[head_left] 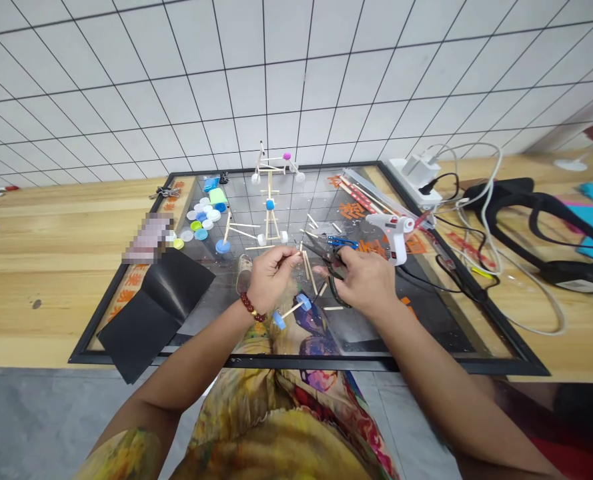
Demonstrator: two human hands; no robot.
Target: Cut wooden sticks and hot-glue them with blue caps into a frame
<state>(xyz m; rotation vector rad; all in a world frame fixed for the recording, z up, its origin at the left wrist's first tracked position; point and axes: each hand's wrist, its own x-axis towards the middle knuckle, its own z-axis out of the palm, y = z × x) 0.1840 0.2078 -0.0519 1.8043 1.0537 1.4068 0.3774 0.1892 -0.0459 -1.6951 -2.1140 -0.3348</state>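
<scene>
A thin wooden stick (290,256) is pinched at frame centre by the left hand (271,280), its fingers nearly closed; dark-handled steel pliers (326,257) are gripped in the curled right hand (365,281). The slender, smooth wood could snap or slip if squeezed too hard between fingers and pliers

Head-worn cam, single view: faces fwd & down, close above L hand (271,280), R hand (363,283), black-framed board (401,365); tiled wall (296,87) at top.
</scene>
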